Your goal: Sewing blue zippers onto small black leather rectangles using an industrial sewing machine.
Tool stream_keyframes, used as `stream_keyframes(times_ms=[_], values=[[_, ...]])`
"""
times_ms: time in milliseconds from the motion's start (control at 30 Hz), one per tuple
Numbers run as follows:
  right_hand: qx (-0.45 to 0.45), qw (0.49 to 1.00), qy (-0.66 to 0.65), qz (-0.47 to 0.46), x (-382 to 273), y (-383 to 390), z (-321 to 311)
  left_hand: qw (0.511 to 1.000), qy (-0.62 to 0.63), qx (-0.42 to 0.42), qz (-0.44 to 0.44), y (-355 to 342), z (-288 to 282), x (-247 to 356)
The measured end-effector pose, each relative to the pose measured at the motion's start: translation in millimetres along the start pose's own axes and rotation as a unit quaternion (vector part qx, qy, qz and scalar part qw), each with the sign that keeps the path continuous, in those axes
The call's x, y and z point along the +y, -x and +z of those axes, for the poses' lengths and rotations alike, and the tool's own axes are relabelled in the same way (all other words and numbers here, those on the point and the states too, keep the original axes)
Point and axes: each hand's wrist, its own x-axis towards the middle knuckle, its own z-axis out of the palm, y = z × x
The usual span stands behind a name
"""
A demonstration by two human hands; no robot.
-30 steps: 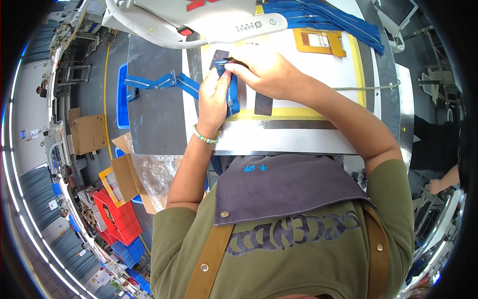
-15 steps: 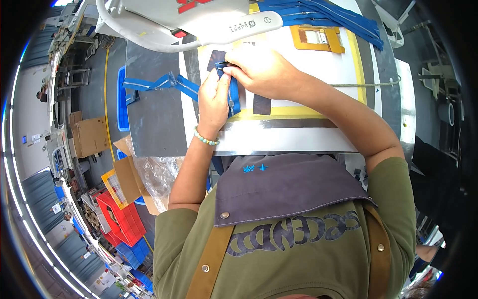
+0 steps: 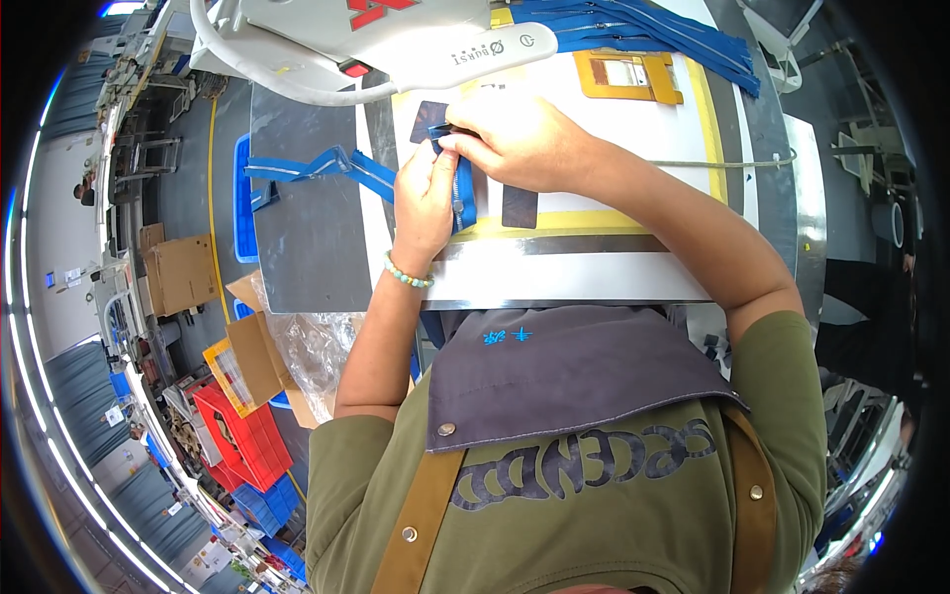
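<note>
My left hand [image 3: 424, 210] is closed on a blue zipper [image 3: 463, 194], whose toothed edge and pull hang to the right of the fingers. The fingertips of my right hand [image 3: 524, 144] pinch at the zipper's upper end, close against my left fingertips. A small dark bit shows in that pinch, too small to name. From behind my left hand a folded strip of blue zipper [image 3: 322, 163] runs left across the dark table. Two dark flat rectangles, one [image 3: 427, 117] above the fingertips and another [image 3: 520, 208] under my right hand, lie on the white work surface.
A white machine [image 3: 396, 40] with a rounded arm overhangs the far side. A yellow frame [image 3: 629, 77] and a pile of blue zippers [image 3: 643, 30] lie at the far right. Blue bin [image 3: 242, 198], cardboard boxes [image 3: 183, 272] and red crate [image 3: 242, 436] stand at the left.
My hands and the zipper have stayed almost in place. At the right edge, a dark-clothed person in the background has shifted.
</note>
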Motion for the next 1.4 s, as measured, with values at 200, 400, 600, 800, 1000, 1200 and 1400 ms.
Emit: stream_keyframes(times_ms=[200, 400, 600, 800, 1000, 1200, 1400], values=[[-0.002, 0.998, -0.038, 0.046, 1.0, 0.8, 4.6, 1.000, 0.022, -0.004, 0.001, 0.2, 1.4, -0.1], [-0.040, 0.997, -0.044, 0.049, 0.5, 1.9, -1.2, 0.999, 0.035, -0.009, -0.013, 0.1, 1.5, 0.4], [0.040, 0.995, 0.071, -0.060, 7.6, 1.2, 4.3, 0.999, 0.042, -0.009, -0.022, -1.9, 0.9, 3.1], [-0.065, 0.997, -0.021, 0.037, -0.1, -0.9, -4.7, 1.000, 0.020, 0.001, -0.010, 0.9, 1.2, 4.1], [-0.065, 0.998, -0.013, 0.018, 5.0, 4.8, -4.6, 0.999, 0.036, 0.003, -0.014, 2.5, 5.1, 1.6], [-0.073, 0.996, -0.029, 0.033, 7.9, 0.9, -7.6, 1.000, 0.027, 0.005, -0.001, -3.6, 7.0, 3.7], [0.087, 0.989, 0.012, -0.116, 0.6, -20.6, 12.1, 0.990, -0.118, 0.025, 0.067, 2.3, -12.5, 27.8]])
